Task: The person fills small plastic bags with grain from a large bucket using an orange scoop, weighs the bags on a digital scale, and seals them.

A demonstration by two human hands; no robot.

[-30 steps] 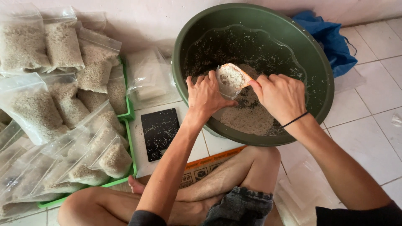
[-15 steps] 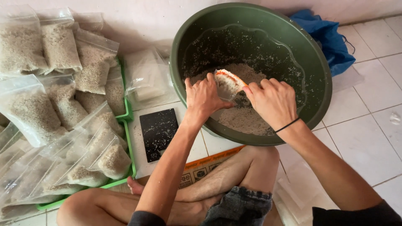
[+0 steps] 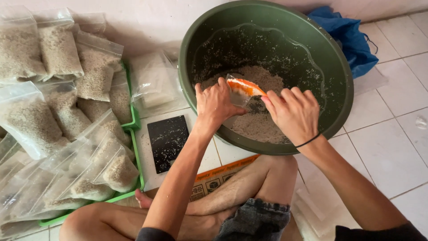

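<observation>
A large dark green basin (image 3: 339, 76) sits on the tiled floor with a heap of pale grain mix (image 3: 256, 127) at its bottom. Over that heap, both hands hold a small clear plastic bag (image 3: 242, 87) with an orange strip along its top edge. My left hand (image 3: 215, 105) grips the bag's left side. The fingertips of my right hand (image 3: 292, 114) pinch its right end. Most of the bag is hidden behind the hands, so its contents cannot be seen.
A green tray (image 3: 133, 122) at the left holds several filled clear bags of grain (image 3: 58, 53). A black flat scale (image 3: 167, 140) lies beside the basin, with empty clear bags (image 3: 154, 85) behind it. A blue bag (image 3: 345, 33) lies at the back right. My bare legs are folded below.
The bag, held up showing grain a second ago, now sits lower in the basin with its orange-edged top showing. Both hands dropped with it.
</observation>
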